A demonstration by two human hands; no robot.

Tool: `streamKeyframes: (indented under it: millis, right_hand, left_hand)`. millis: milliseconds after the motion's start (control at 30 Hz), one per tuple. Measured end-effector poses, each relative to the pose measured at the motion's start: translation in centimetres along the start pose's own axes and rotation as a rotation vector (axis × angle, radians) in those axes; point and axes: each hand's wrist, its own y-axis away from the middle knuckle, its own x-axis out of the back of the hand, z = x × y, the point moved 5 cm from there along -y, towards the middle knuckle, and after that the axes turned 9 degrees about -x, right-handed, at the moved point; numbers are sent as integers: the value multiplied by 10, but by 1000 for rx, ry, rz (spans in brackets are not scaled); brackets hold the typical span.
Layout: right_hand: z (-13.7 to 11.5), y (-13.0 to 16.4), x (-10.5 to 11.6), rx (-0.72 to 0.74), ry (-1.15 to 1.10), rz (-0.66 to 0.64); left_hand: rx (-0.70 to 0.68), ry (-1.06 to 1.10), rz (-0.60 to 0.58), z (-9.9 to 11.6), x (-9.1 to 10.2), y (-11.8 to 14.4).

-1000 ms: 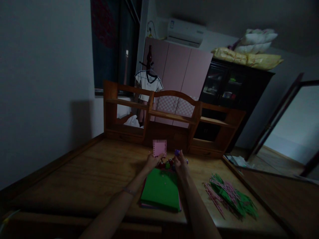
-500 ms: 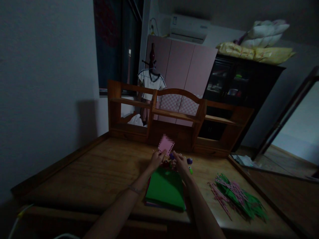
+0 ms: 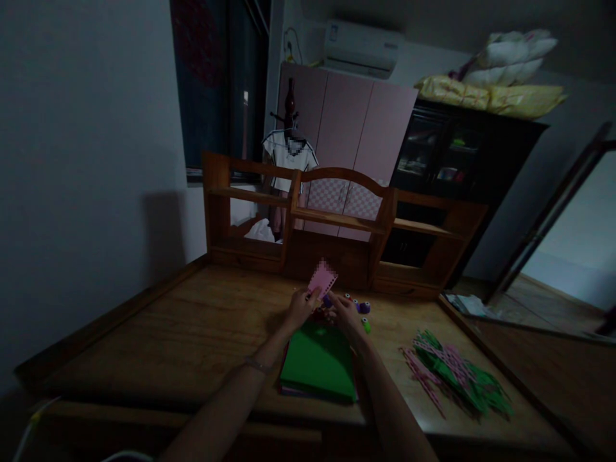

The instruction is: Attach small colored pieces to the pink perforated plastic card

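Note:
My left hand (image 3: 299, 309) is closed on a small pink card (image 3: 321, 281), held up above the table with its edges lined by dark notches or dots. My right hand (image 3: 345, 312) is closed at the card's lower right edge, its fingers around a small purple piece (image 3: 328, 299) that they partly hide. Just below both hands lies a stack of sheets with a green sheet (image 3: 318, 364) on top. To the right of my right hand stand a small purple object (image 3: 364, 307) and a small green one (image 3: 366, 325), each with a white, eye-like spot.
A heap of green and pink strips (image 3: 455, 372) lies on the right of the wooden table (image 3: 183, 333). A wooden shelf unit (image 3: 337, 221) rises along the table's back edge. The wall (image 3: 96, 160) borders the left side.
My right hand has moved slightly left, bringing the purple piece closer against the card's lower edge. The card is turned a little. The whole view has shifted slightly.

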Motion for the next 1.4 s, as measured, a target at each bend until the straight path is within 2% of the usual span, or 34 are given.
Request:
streamKeyframes:
  millis: [233, 633, 933, 1100, 1400]
  right_hand:
    - [0, 3, -5, -29, 51, -17]
    - [-11, 15, -10, 59, 163, -43]
    - [-11, 9, -8, 126, 180, -59]
    - [-13, 11, -10, 134, 169, -91]
    - [-16, 13, -12, 117, 175, -111]
  left_hand:
    - [-62, -30, -54, -2, -3, -1]
    - [-58, -2, -92, -2, -4, 0]
    - [-68, -2, -161, -4, -8, 0]
    - [-39, 13, -141, -5, -8, 0]
    - [-42, 18, -123, 4, -4, 1]
